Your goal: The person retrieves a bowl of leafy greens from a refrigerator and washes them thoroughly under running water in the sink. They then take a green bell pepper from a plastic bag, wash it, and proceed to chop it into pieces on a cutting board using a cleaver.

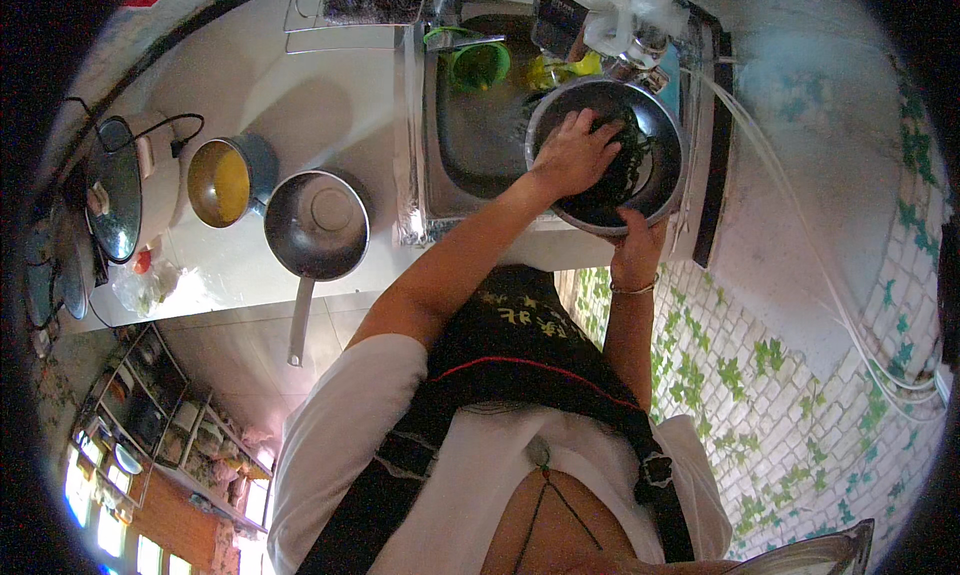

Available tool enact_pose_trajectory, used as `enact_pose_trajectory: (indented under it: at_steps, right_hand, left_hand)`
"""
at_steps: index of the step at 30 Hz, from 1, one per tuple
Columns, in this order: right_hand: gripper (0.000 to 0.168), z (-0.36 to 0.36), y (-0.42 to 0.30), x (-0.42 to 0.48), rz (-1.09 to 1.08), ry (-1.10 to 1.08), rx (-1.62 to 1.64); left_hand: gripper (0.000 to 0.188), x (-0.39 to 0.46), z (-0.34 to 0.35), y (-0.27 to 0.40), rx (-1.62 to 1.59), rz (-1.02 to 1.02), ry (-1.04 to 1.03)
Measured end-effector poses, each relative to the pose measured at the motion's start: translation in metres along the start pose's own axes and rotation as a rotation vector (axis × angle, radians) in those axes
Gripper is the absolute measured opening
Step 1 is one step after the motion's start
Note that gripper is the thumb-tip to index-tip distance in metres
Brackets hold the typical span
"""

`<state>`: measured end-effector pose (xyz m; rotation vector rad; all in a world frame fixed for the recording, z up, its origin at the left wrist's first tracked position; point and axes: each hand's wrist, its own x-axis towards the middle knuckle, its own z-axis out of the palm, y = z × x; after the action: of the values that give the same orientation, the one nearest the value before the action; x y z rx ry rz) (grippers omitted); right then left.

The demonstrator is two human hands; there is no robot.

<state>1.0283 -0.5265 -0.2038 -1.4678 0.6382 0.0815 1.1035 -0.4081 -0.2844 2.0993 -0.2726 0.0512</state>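
A wide metal bowl (670, 155) is at the right side of the sink, with dark, wet-looking leafy food (616, 173) inside. My left hand (577, 155) reaches into the bowl from the left, palm down on the dark food, its fingers spread. What lies under the palm is hidden. At the bowl's near edge my right hand (639, 248) grips the rim, thumb on top and the other fingers mostly hidden below. The faucet (643, 53) stands just behind the bowl, partly covered by a clear plastic bag (630, 4).
The metal sink (480, 143) holds a green basket (480, 64) and a yellow item (562, 68). On the counter to the left are a long-handled pan (319, 226), a pot with yellow contents (225, 185) and a lidded cooker (120, 192). A wire rack (341, 25) stands behind.
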Motion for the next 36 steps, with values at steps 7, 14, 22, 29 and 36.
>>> enact_pose_trajectory:
  at_steps: [7,14,22,29,36]
  right_hand:
    - [0.055,0.015,-0.024,-0.011,-0.022,0.082,-0.034]
    - [0.057,0.009,-0.024,-0.006,-0.169,0.030,-0.019]
    - [0.059,0.004,-0.028,-0.005,-0.261,0.000,-0.126]
    - [0.082,0.007,-0.042,-0.004,-0.427,0.006,-0.295]
    - [0.078,0.024,-0.063,-0.015,-0.593,0.012,-0.461]
  left_hand:
    - [0.039,0.006,-0.002,0.007,-0.045,0.007,0.018]
    - [0.042,0.011,-0.008,0.018,-0.093,0.008,0.004]
    - [0.043,0.013,-0.005,0.022,-0.135,0.048,0.077]
    - [0.047,0.017,-0.005,0.030,-0.208,0.058,0.072]
    - [0.048,0.022,-0.002,0.034,-0.321,0.074,0.116]
